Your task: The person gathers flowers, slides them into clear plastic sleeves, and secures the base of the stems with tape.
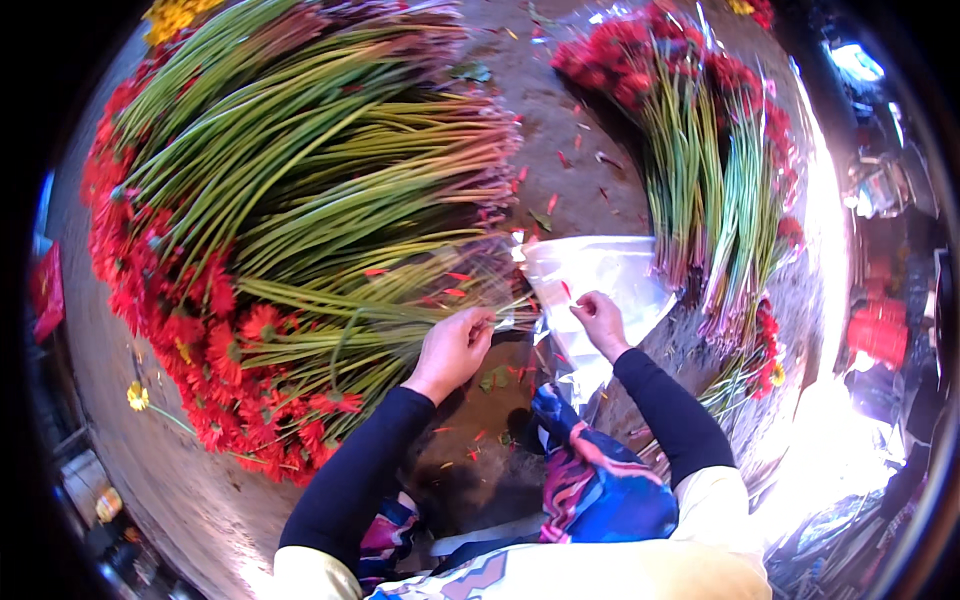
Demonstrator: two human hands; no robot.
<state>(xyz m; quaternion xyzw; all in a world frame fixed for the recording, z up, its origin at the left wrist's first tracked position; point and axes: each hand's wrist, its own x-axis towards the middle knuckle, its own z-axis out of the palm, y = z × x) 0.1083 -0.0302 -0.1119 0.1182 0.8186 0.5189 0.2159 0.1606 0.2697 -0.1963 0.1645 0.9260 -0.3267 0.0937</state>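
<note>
My left hand (455,350) is closed, thumb against fingers, at the lower edge of a see-through plastic sleeve (470,275) that lies over the green stems. To its right, my right hand (600,322) has its fingers pinched together above a pile of clear plastic sleeves (600,258). What sits between the right fingertips is too small to make out. Left of my hands spreads a large heap of long-stemmed red flowers (215,350), blooms outward and cut stem ends toward the middle. A loose red petal (566,290) shows by my right fingers.
Bundled red flowers (690,110) wrapped in clear film lie at the far right, stems toward me. Yellow flowers (175,18) show at the far left, and a single yellow bloom (137,396) lies at the left. Petals and leaf scraps litter the brown ground (575,170).
</note>
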